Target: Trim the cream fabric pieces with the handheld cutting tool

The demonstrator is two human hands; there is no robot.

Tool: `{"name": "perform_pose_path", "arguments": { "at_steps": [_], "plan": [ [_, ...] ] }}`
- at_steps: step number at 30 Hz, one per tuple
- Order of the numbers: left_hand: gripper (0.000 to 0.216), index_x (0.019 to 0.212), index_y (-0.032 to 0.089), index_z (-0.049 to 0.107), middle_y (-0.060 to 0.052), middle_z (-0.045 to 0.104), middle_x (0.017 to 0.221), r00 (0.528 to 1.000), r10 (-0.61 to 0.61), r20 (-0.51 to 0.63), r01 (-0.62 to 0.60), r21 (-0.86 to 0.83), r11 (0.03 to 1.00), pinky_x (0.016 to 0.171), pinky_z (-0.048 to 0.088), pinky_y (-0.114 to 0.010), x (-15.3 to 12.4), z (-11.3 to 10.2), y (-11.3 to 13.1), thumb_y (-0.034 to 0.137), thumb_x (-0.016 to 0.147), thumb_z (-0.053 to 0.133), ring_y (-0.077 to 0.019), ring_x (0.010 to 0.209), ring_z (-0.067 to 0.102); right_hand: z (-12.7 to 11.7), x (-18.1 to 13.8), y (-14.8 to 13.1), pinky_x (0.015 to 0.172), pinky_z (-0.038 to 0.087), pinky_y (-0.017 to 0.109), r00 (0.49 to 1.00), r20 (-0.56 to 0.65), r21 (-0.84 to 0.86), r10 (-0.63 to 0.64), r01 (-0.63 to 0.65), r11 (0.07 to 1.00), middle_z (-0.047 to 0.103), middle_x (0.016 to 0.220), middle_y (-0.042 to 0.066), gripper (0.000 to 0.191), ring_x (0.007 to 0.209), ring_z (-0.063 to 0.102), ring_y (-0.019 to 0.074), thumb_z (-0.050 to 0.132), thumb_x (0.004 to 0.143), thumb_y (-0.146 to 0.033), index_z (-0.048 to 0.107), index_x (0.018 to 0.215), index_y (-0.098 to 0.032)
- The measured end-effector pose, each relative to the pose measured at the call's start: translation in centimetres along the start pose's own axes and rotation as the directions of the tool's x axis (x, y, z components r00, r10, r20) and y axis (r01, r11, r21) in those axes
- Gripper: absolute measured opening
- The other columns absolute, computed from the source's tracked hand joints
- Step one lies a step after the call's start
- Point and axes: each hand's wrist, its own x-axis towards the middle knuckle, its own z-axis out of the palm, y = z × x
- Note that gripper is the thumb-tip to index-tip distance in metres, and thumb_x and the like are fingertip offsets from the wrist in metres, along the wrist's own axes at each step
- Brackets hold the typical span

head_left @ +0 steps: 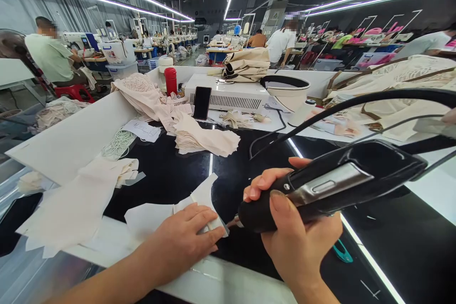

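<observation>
My right hand [295, 228] is wrapped round a black corded handheld tool [338, 180] with a silver metal lever on its side. The tool points left, and its narrow metal tip [235, 221] is close beside the edge of a white fabric piece [147, 216]; I cannot tell whether they touch. My left hand [188, 232] grips that fabric near its right end, fingers over the top, pressing it at the table's front edge. Part of the fabric is hidden under the hand. A curved flap [204, 190] of it stands out beyond my fingers.
Stacked cream fabric pieces [204, 135] lie on the glossy black tabletop [160, 161], with more cloth [71, 204] at left. Behind are a phone [202, 103], a red bottle [171, 80] and a white vented box [228, 97]. The tool's thick cable [374, 95] arches at right. Teal snips [342, 251] lie near my right wrist.
</observation>
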Motion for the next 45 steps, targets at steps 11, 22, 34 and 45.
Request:
{"name": "perform_pose_path", "arguments": {
  "at_steps": [11,22,34,45],
  "plan": [
    [0.027,0.127,0.018,0.061,-0.014,0.065,0.125,1.0,-0.014,0.023,0.015,-0.051,0.999,0.107,0.056,-0.048,0.0,0.2,-0.2,0.021,0.1,0.065,-0.0276,0.121,0.064,0.5,0.3,0.8,0.057,0.057,0.03,1.0,0.027,0.018,-0.008,0.007,1.0,0.068,0.08,-0.005,0.039,0.061,0.065,0.0142,0.08,0.087,-0.028,0.061,0.121,-0.028],
    [0.026,0.126,0.02,0.061,-0.015,0.064,0.129,1.0,-0.023,0.02,0.025,-0.059,0.998,0.109,0.053,-0.054,-0.2,0.3,-0.2,0.023,0.1,0.064,-0.03,0.125,0.063,0.9,0.6,1.0,0.06,0.059,0.03,1.0,-0.014,-0.008,0.001,-0.001,1.0,0.069,0.079,-0.005,0.038,0.059,0.065,0.0138,0.08,0.086,-0.027,0.061,0.118,-0.029],
    [0.037,0.125,0.02,0.062,-0.014,0.067,0.127,0.996,-0.052,-0.066,0.052,0.004,0.999,0.105,0.056,-0.053,-0.4,1.1,0.8,0.032,0.094,0.077,-0.0316,0.119,0.067,1.3,0.7,1.2,0.059,0.058,0.03,1.0,-0.003,-0.022,0.002,-0.002,1.0,0.068,0.08,-0.005,0.036,0.059,0.063,0.0128,0.08,0.086,-0.028,0.061,0.117,-0.028],
    [0.028,0.115,0.01,0.065,-0.009,0.071,0.11,0.99,0.033,-0.141,-0.025,0.06,0.998,0.104,0.056,-0.034,-0.1,-0.2,1.0,0.031,0.11,0.048,-0.0214,0.108,0.068,0.7,0.0,0.5,0.056,0.058,0.03,0.999,0.047,-0.013,0.014,-0.014,1.0,0.067,0.081,-0.003,0.038,0.062,0.063,0.0144,0.081,0.087,-0.028,0.06,0.118,-0.028]
  ]
}}
